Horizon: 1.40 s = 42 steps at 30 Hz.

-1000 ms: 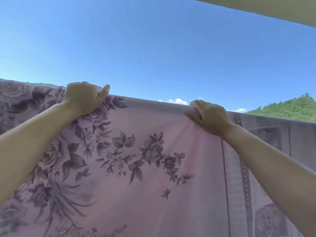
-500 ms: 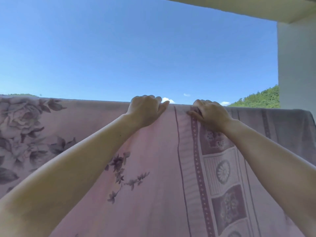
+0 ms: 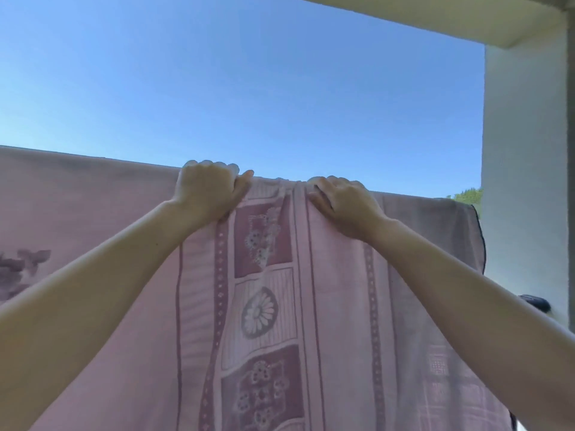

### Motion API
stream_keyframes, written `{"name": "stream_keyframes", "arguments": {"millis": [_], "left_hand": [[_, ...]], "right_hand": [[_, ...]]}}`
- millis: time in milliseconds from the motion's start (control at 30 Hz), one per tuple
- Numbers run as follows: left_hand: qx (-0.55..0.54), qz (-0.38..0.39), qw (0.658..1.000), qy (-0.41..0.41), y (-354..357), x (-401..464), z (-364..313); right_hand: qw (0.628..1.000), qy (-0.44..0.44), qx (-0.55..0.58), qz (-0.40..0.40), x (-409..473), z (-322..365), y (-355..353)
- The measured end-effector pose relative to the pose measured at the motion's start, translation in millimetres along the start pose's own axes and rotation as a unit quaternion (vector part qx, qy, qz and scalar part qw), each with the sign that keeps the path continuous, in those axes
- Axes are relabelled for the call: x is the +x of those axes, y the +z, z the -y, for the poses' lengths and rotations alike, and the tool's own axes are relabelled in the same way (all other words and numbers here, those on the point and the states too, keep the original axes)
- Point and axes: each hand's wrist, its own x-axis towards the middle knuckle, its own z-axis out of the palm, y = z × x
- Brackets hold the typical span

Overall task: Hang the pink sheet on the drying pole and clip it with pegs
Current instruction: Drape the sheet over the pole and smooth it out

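1. The pink sheet (image 3: 326, 290) is already draped over the drying pole, which is itself hidden under the fold; its top line runs across the view from the far left to a corner near the white wall (image 3: 525, 181).
2. The left hand (image 3: 209, 189) grips the top fold of the sheet, fingers curled over the far side and thumb along the near edge.
3. The right hand (image 3: 340, 202) sits just beside it on the same fold, fingers bent and pinching the cloth, with a bunched ridge of fabric between the two hands.
4. That gather suggests the spreading is not finished: the patterned border panel below the hands hangs with a vertical crease, while the stretch to the left of the hands looks smooth.
5. The sheet's right edge hangs free near the wall, with a dark trim visible along it.
6. No pegs are visible on the sheet or in either hand, so the clipping part appears not yet begun.
7. My judgement: hanging is mostly done, smoothing the bunched section remains, then all the pegging.
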Motion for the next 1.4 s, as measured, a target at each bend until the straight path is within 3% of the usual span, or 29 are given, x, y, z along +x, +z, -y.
{"name": "stream_keyframes", "arguments": {"millis": [133, 267, 333, 367, 433, 500, 667, 733, 833, 900, 1033, 1133, 1200, 1300, 1333, 1400], "left_hand": [[-0.016, 0.017, 0.999, 0.033, 25.9, 32.5, -108.8], [-0.026, 0.035, 0.997, 0.064, 40.8, 50.7, -184.6], [-0.022, 0.048, 0.996, 0.077, 44.3, 58.7, -204.3], [-0.02, 0.057, 0.994, 0.087, 45.5, 62.2, -211.0], [-0.032, 0.073, 0.992, 0.103, 45.8, 66.5, -221.8], [-0.056, 0.084, 0.989, 0.105, 44.1, 67.5, -228.7], [-0.096, 0.109, 0.986, 0.078, 36.6, 66.2, -234.9], [-0.111, 0.117, 0.985, 0.062, 34.2, 65.3, -236.1], [-0.127, 0.113, 0.985, 0.043, 32.9, 62.7, -239.3], [-0.149, 0.105, 0.983, 0.027, 32.2, 60.0, -243.1], [-0.112, 0.036, 0.992, 0.046, 30.0, 51.6, -260.4], [-0.104, -0.039, 0.989, 0.099, 21.4, 40.7, -296.0], [-0.137, -0.064, 0.979, 0.136, 17.9, 31.7, -328.1], [-0.236, 0.037, 0.965, 0.103, 21.4, 16.0, -374.6], [-0.246, 0.086, 0.962, 0.078, 26.6, 12.5, -387.3], [-0.199, 0.17, 0.964, 0.038, 38.2, 8.5, -407.8]], "right_hand": [[0.998, 0.062, -0.022, 0.005, -53.6, -90.2, -14.4], [0.98, 0.196, -0.022, -0.016, -103.9, -173.4, -28.6], [0.961, 0.272, 0.038, -0.033, -115.6, -201.2, -35.2], [0.942, 0.31, 0.128, -0.018, -118.1, -209.2, -39.6], [0.856, 0.371, 0.359, 0.03, -119.5, -218.3, -47.5], [0.753, 0.403, 0.514, 0.075, -121.4, -226.6, -51.1], [0.606, 0.382, 0.692, 0.087, -129.7, -244.3, -28.1], [0.567, 0.353, 0.739, 0.083, -127.6, -243.6, -17.8], [0.571, 0.324, 0.751, 0.076, -123.3, -234.5, -10.3], [0.574, 0.334, 0.747, 0.004, -120.2, -229.2, -10.4], [0.497, 0.373, 0.755, -0.209, -120.5, -242.6, -30.0], [0.541, 0.363, 0.711, -0.265, -134.8, -261.0, -57.2], [0.59, 0.34, 0.689, -0.248, -152.1, -264.3, -68.2], [0.663, 0.324, 0.664, -0.119, -183.2, -264.1, -63.9], [0.673, 0.322, 0.662, -0.068, -191.7, -264.0, -60.9], [0.651, 0.323, 0.687, -0.003, -200.2, -261.9, -59.6]]}}
